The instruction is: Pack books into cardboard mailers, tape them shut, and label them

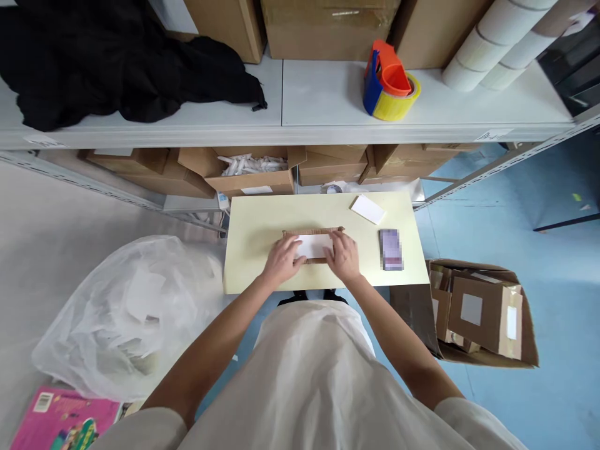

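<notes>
On the cream tabletop (253, 219), a small brown cardboard box (316, 261) lies flat in front of me. A white rectangular label (313, 245) lies across its top. My left hand (284, 257) grips the label's left end, thumb at the near edge and bent fingers at the far one. At the other end, my right hand (343, 255) holds it in much the same way, its fingertips over the box's far edge. Both hands hide the box's short ends. To the right are a stack of white labels (368, 209) and a phone with a blurred screen (390, 249).
Above the table, a grey shelf (319, 94) carries a tape dispenser (391, 84), black cloth (126, 69) and white rolls (487, 47). Cartons (255, 182) fill the lower shelf. A clear plastic bag (135, 312) stands left; a large open carton of boxes (527, 325) stands right.
</notes>
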`<state>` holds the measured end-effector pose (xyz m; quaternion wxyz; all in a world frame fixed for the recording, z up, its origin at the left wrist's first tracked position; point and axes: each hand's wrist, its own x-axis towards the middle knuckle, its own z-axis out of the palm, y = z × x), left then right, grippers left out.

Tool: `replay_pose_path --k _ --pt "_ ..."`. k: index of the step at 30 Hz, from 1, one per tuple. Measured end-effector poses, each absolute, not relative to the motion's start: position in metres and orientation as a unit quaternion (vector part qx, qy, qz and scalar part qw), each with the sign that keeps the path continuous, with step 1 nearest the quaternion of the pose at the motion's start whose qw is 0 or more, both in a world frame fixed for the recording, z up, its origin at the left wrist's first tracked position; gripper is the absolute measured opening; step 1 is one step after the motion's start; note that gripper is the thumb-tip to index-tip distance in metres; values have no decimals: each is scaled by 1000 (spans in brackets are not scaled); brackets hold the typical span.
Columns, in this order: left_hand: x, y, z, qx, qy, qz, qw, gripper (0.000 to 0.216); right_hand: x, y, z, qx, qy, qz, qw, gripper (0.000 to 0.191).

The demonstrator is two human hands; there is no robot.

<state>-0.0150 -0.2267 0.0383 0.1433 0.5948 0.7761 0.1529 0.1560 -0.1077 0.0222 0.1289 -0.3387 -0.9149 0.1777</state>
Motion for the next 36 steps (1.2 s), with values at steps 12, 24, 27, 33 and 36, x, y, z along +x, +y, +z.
replay_pose_path --k 12,24,27,33,36 --pt "-23 -233 7 694 710 28 116 101 168 -111 10 -301 -952 43 -18 78" --pt "-26 -257 16 709 695 37 111 82 168 -148 6 -260 -963 48 -43 73" --pt "-29 -260 15 697 708 44 109 78 175 -147 8 -299 -953 35 -45 69" --pt "-29 -260 14 669 732 58 113 77 177 -151 9 -353 -931 73 -59 69" --pt "-31 -255 16 648 748 71 122 78 176 -150 9 -355 -928 113 -19 74"
